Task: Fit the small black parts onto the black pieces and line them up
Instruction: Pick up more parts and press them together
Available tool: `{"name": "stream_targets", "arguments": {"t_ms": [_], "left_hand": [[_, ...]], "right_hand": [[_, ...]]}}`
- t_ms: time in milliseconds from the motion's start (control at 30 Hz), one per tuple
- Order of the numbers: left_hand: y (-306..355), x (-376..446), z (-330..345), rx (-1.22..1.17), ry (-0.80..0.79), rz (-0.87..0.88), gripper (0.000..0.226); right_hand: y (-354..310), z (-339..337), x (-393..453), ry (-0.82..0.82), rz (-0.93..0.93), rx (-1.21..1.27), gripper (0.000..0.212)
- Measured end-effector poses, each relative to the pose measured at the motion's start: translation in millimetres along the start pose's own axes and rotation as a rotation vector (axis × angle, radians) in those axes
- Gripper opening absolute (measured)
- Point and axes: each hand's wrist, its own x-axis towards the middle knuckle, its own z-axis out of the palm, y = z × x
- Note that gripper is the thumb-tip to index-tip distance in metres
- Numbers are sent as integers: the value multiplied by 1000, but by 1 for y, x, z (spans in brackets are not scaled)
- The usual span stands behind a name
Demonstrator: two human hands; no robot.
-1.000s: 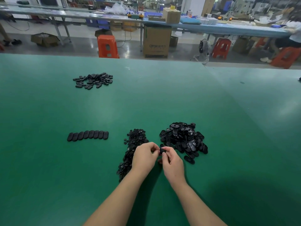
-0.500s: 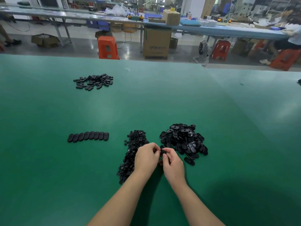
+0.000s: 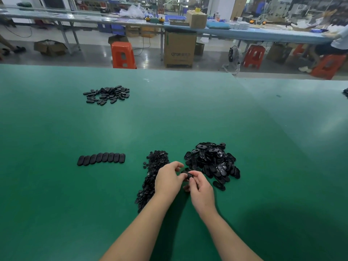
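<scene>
Black oval piece (image 3: 187,174) sits pinched between my left hand (image 3: 168,178) and right hand (image 3: 201,188), long axis running hand to hand — the finished row (image 3: 101,158) lies well off left, nearer my left hand.

Both hands meet low-centre on the green felt-like table (image 3: 169,113). Right hand (image 3: 202,189) and left hand (image 3: 168,178) pinch one oval black plastic piece (image 3: 186,175) btwn fingertips, held just above the surface. Left of them: long heap of small round black parts (image 3: 150,178). Right: bigger pile of oval black pieces (image 3: 212,161). Further left, a neat row of oval black pieces laid side by side (image 3: 101,158), touching. Far left-back, a loose scatter of more black ovals (image 3: 107,94). Beyond table edge: orange plastic stool (image 3: 122,55), brown cardboard box (image 3: 179,49).
</scene>
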Motion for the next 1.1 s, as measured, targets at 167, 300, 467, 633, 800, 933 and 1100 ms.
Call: {"name": "stream_targets", "arguments": {"t_ms": [167,300,467,633,800,933,1100], "left_hand": [[-5,4,-2,-156,-98,-94,20],[-5,5,0,-196,-97,-116,11],[-2,4,-1,-213,-117,-94,12],[-1,5,-5,-166,-135,-60,3],[1,2,-3,-75,-121,-16,5],[0,2,-2,-51,-111,-7,4],[-3,3,-1,-30,-112,-14,4]], "right_hand": [[3,2,1,-6,-14,9,28],[4,2,3,0,-18,23,29],[5,1,2,13,-22,36,24],[6,3,4,29,7,54,20],[6,4,4,43,16,42,24],[6,4,4,45,17,25,22],[4,2,3,32,22,30,20]]}}
